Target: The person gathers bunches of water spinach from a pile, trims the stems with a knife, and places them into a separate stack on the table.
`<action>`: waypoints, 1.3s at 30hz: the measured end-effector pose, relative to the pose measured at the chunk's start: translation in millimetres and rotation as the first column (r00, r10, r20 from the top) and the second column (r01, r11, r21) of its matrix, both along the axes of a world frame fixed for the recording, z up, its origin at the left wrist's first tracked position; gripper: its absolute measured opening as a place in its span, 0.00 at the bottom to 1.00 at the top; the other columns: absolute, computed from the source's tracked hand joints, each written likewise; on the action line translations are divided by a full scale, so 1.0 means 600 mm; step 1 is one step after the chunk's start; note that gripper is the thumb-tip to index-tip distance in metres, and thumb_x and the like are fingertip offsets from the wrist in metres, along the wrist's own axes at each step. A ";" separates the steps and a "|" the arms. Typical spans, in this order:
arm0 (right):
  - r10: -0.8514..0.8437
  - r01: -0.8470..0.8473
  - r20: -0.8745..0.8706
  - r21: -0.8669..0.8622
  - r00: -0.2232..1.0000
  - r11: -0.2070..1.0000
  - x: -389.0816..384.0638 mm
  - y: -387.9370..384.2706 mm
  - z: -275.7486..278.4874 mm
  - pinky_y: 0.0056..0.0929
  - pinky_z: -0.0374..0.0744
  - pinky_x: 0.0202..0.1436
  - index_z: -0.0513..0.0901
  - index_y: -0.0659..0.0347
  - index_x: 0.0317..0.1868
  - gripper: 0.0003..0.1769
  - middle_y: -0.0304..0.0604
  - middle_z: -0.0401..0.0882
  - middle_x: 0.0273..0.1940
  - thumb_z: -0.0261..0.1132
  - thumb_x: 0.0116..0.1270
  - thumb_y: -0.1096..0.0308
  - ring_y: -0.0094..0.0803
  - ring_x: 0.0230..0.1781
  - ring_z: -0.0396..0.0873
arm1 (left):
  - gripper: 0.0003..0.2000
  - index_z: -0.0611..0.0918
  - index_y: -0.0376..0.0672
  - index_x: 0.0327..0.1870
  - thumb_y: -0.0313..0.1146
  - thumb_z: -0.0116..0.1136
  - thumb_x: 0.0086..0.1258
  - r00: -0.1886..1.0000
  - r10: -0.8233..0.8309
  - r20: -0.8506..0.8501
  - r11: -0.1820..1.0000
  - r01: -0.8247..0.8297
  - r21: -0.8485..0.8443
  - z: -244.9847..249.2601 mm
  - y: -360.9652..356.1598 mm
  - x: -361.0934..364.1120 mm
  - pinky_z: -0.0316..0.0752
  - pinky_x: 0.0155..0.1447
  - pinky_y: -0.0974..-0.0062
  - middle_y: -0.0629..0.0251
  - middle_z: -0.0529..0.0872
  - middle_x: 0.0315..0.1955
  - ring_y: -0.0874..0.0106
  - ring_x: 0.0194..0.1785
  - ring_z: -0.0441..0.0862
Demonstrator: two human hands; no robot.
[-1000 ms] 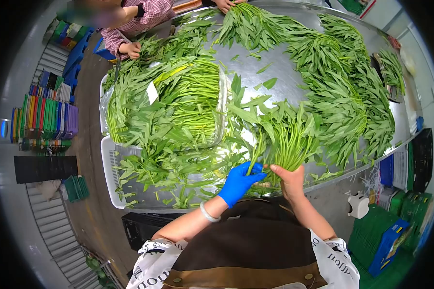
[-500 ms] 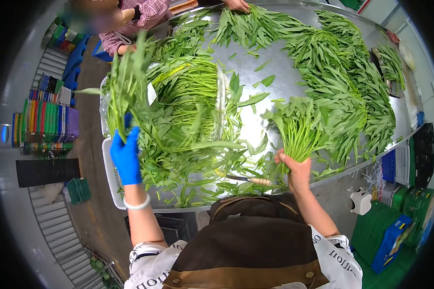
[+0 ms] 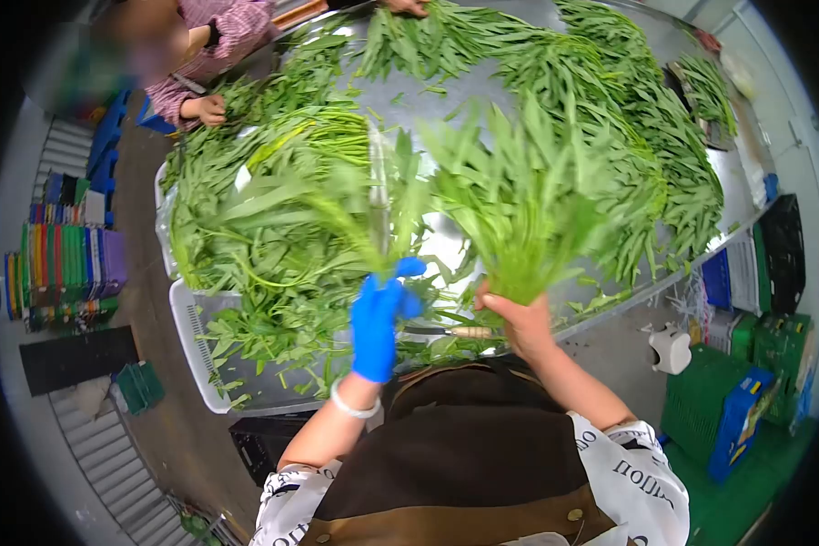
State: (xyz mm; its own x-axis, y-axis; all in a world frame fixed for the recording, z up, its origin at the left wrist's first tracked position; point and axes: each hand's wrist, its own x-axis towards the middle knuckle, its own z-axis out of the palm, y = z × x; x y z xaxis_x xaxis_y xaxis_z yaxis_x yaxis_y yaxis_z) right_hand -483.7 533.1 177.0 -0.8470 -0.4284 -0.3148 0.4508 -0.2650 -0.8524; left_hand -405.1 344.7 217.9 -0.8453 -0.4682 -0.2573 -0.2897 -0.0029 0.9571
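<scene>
The table [image 3: 396, 105] lies before me, a heap [image 3: 268, 309] on its left, rows of bunches [image 3: 664, 159] down its right. Between them are stalks [image 3: 366, 232] in my left hand [image 3: 376, 323] and a bunch [image 3: 517, 223] in my right hand [image 3: 523, 323]. A knife [image 3: 470, 333] lies between my hands and me, a basket [image 3: 189, 341] at the near left corner.

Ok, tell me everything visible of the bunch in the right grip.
The bunch is a green fan of long leaves above paler, slender stems, blurred towards the tips. The bare right grip clasps it low on the stems, leaves pointing away from the wearer, over the metal table. No tie shows; the stem ends are hidden.
</scene>
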 end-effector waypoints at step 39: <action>0.970 0.537 -0.220 0.808 -0.104 0.241 -0.002 0.078 -0.014 0.29 0.70 0.33 0.76 0.63 0.38 0.13 0.36 0.70 0.26 0.60 0.50 0.70 0.30 0.28 0.73 | 0.30 0.68 0.43 0.68 0.57 0.42 0.76 0.988 0.117 -0.097 0.208 0.071 0.976 -0.181 -0.039 -0.030 0.66 0.69 0.61 0.59 0.74 0.63 0.60 0.64 0.72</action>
